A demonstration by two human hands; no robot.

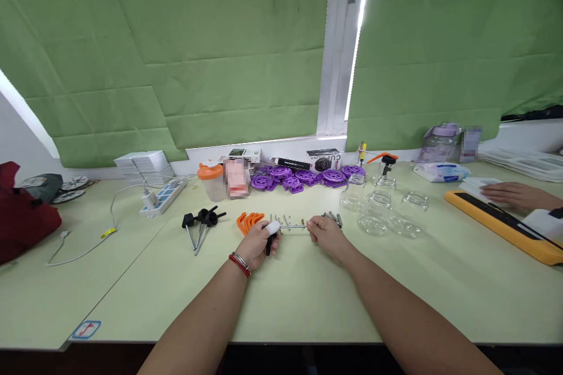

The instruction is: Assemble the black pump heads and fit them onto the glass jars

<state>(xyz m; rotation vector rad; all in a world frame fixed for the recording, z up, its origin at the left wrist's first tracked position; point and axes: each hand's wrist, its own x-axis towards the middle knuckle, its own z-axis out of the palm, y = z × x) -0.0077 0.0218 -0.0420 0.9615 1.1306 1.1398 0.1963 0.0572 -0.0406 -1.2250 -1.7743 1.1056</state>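
Observation:
My left hand, its thumb tip covered in white, is closed around a black plastic piece with a thin metal rod sticking out to the right. The fingers of my right hand pinch the rod's far end; whether a small part sits between them is hidden. Just behind my hands lie orange curved handles, small metal pins and dark coil springs. Similar black pieces with metal rods rest on the table to the left.
Purple plastic parts line the back. Glass jars and clear bowls stand right. An orange-lidded cup and power strip are left. Another person's hand is by a yellow-and-black device at far right.

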